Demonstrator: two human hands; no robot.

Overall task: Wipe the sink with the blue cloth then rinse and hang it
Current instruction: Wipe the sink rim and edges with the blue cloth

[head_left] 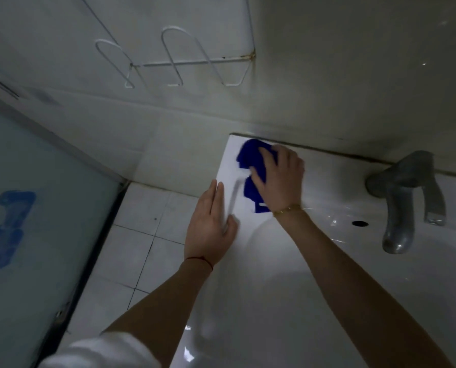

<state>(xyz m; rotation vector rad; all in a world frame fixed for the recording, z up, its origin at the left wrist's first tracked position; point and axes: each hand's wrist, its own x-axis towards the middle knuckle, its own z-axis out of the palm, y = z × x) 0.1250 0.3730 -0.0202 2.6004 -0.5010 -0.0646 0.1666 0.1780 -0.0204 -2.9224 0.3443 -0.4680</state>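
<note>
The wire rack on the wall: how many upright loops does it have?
3. On the wire rack, one loop is at the left, one in the middle, and one at the right end, partly faint against the wall.
</note>
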